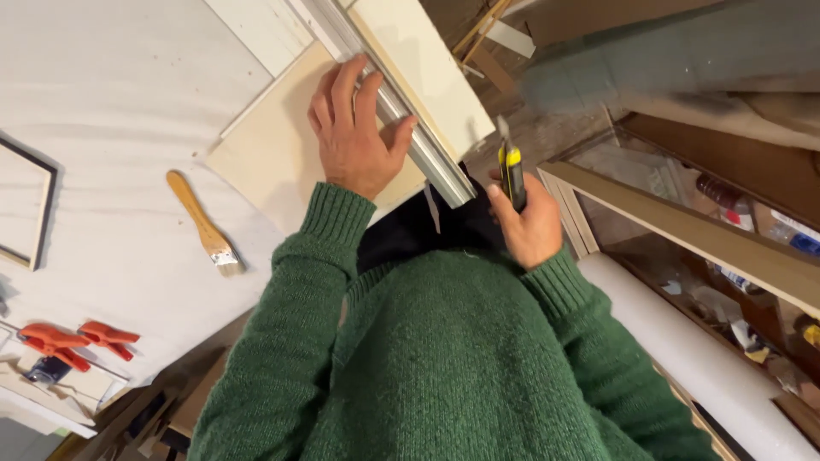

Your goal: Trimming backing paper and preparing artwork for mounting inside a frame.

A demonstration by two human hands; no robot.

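Your left hand (354,137) presses flat on the metal straightedge (410,119), fingers spread over its upper face and thumb hooked on the edge nearer you, so that grip is open and bearing down rather than closed around anything. The straightedge lies diagonally across a pale cream board (282,154), and a second pale board (423,60) sits just beyond the straightedge on its far side. The straightedge's near end overhangs the table (120,94) edge, close to your chest.

Your right hand (525,218) is just off that near end of the straightedge, grip clamped around a yellow and black utility knife (511,166) with its blade pointing up and away from you, clear of the board and not touching the straightedge.

Well to the left of the straightedge, a wooden-handled brush (203,224) lies on the white table. Farther left from it, at the table's edge, a dark-edged frame (38,213) shows in part, and below that lie orange clamps (77,340). On the other side of the straightedge, past your right hand, wooden shelving (726,239) holds small items too blurred to identify, with a white roll (683,341) lying beneath it.
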